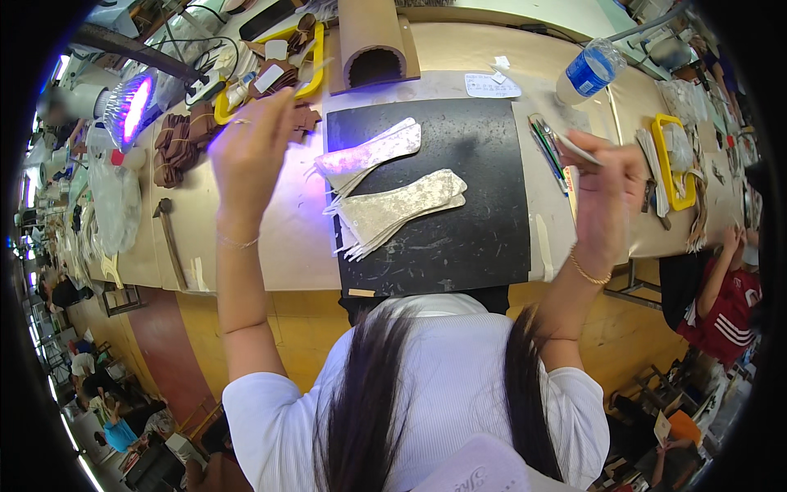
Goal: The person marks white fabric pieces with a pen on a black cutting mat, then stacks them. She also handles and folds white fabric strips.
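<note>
Raised above the left of the bench, my left hand [252,156] is near a yellow-rimmed tray [318,61] and brown leather pieces [176,146]. Motion smears its fingers, so I cannot tell whether it pinches anything. My right hand [611,184], over the bench's right side, is closed on a small pale flat piece [580,150] of unclear kind. Between my hands lies a black cutting mat [484,238]. On it rest two fanned stacks of pale mottled strips: an upper stack [373,156], partly in purple light, and a lower stack [402,209].
A glowing purple lamp [134,111] hangs at left above a hammer [170,242]. A brown arched form [373,49] stands behind the mat. Pens [548,152] lie right of it, with a water bottle [590,72] beyond. Another yellow tray [680,197] is far right, near a person in red [725,307].
</note>
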Available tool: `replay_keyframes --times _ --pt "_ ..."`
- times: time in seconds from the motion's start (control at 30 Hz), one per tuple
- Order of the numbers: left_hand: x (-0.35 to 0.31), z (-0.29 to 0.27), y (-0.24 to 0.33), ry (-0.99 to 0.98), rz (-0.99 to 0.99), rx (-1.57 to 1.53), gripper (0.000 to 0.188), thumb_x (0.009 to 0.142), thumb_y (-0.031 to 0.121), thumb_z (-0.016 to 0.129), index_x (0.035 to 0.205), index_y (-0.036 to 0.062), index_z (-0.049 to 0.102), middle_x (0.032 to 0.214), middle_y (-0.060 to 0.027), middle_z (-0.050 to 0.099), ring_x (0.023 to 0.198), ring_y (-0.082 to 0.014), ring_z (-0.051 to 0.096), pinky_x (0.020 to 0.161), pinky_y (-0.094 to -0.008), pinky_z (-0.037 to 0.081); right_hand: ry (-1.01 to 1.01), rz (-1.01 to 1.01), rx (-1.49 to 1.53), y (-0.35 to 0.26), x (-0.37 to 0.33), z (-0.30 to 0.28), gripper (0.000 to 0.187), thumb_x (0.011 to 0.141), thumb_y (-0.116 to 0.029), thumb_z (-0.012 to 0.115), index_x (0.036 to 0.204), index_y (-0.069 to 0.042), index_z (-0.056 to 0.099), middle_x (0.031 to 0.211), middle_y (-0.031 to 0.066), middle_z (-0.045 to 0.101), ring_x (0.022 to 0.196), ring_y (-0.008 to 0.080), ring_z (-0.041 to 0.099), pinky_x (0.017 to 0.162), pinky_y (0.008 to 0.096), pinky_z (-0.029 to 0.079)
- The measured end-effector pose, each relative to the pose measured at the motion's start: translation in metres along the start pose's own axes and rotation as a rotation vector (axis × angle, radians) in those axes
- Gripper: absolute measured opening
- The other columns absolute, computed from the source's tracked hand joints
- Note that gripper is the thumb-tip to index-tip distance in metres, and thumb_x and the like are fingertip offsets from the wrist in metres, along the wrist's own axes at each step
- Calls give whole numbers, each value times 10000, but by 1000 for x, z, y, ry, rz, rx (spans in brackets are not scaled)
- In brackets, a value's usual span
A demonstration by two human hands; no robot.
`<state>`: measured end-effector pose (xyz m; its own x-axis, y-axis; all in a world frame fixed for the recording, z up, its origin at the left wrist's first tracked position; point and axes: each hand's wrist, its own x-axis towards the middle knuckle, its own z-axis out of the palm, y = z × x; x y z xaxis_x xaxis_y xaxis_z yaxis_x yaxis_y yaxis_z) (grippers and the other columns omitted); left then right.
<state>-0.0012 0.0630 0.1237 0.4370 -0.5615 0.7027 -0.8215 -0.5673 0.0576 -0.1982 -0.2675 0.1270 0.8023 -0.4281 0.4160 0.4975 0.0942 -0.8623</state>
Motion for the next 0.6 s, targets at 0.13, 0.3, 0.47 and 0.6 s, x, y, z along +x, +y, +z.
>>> replay_keyframes --times 0.13,0.3,0.47,0.6 --pt "-28 58 23 -178 219 50 237 806 79 681 1042 63 666 906 -78 697 806 -213 705 643 -334 558 78 -32 -141 -16 -6 -18 170 993 -165 658 1002 -20 569 1081 171 694 1032 207 646 954 328 482" --pt "-60 96 48 -327 32 -198 187 851 106 730 1030 72 692 1099 -92 687 955 -260 678 830 -376 547 62 25 -405 -24 -17 -9 154 926 -34 710 1003 -56 579 1124 138 682 1053 164 619 920 279 476" --pt "-62 100 50 -370 -177 -397 154 872 172 731 986 74 697 1104 -77 670 1022 -291 630 906 -401 483 144 -18 -436 -22 -14 0 192 911 -1 715 1000 -64 557 1199 170 677 1083 148 621 917 253 479" --pt "-57 101 46 -403 -309 -507 185 849 182 769 973 59 706 1094 -72 679 1024 -287 632 908 -388 483 205 3 -506 -20 -8 3 196 924 12 689 1000 -73 529 1197 194 689 1052 137 634 908 237 480"
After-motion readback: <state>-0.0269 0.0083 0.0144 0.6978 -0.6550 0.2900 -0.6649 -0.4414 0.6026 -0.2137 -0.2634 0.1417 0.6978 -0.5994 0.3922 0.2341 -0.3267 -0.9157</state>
